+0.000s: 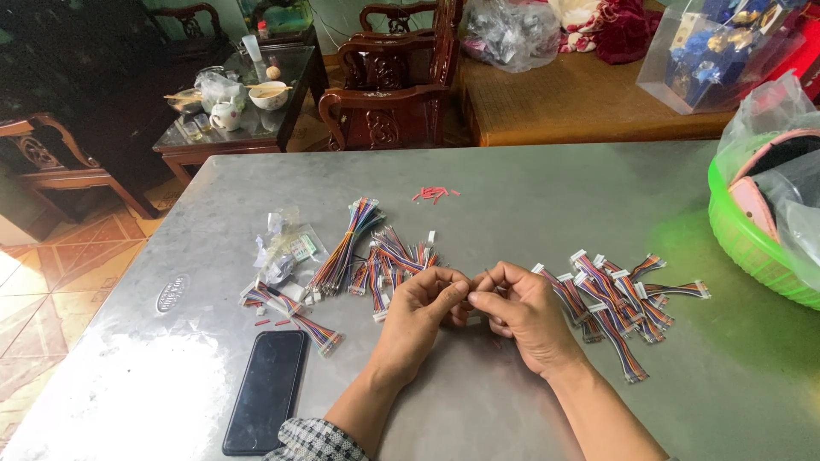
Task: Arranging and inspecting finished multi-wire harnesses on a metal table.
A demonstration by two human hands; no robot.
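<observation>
Pinching something small between the fingertips, the left hand (424,300) and the right hand (518,309) meet at the middle of the tabletop (547,205), fingers curled in and touching each other. The piece they close on is too small to make out; a thin strand seems to rise between the thumbs, likely one wire of a short cable.

My reading is that one cable is being worked at its end, between picking from one pile and laying on the other. The next move would call for a steady pinch and a fine, small pull or push, since the part is tiny and mostly hidden by the fingers.

Counted: two hands; one phone (266,391), face up, near the left forearm; one green basket (752,235) at the right edge; one long cable bundle (346,248). The left pile (395,260) and the right pile (619,299) of coloured cables each hold too many overlapping pieces to count surely, perhaps a dozen or more apiece. A cluster of red bits (434,194) lies farther back, well apart.
</observation>
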